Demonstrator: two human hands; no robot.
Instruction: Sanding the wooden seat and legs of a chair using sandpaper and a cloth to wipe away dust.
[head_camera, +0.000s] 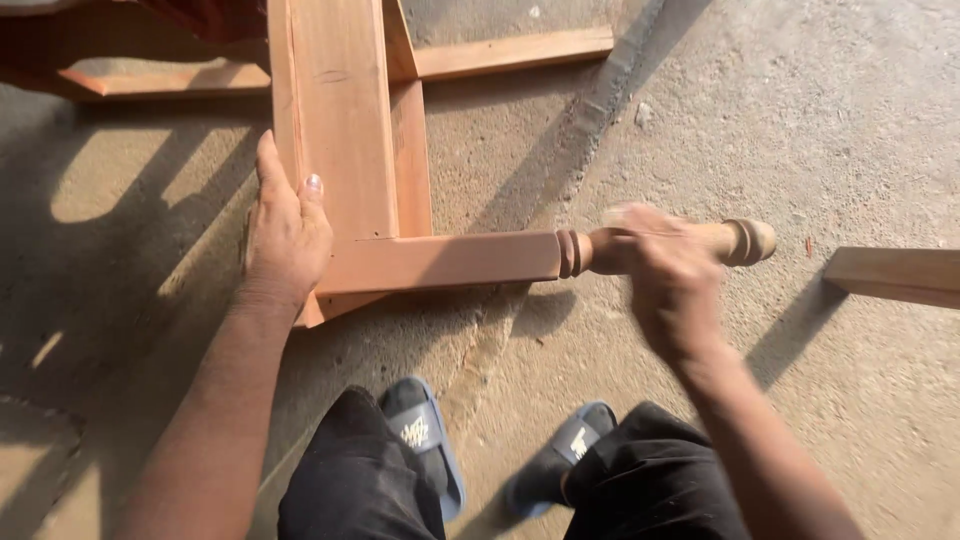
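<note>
Down at the middle of the view, the left hand (288, 232) lies flat and open, fingers straight, pressed against the side of a broad wooden board (335, 120) just above the corner where that board meets a turned wooden leg (470, 260). It grips nothing; it only bears on the wood, thumb resting along the board's edge. The right hand (668, 272) is blurred with motion, curled around the rounded, lathe-turned part of the leg near its knobbed end (750, 240); whether it holds something small against the wood or only the wood itself cannot be told through the blur.

The leg's long axis runs across the view, left to right, from the joint under the left hand out to the knob past the right hand. The square part of the leg lies between the two hands, the turned part under the right one, so the right hand is the nearer to the free end and the left the nearer to the joint. The board runs away from the person, at a right angle to the leg.

Further out, a second rail (510, 50) crosses behind the board, and a loose piece of timber (895, 275) lies on the concrete floor (850, 130) to the right, well apart from the knob. Two slippered feet (430, 440) show below, planted under the leg.
</note>
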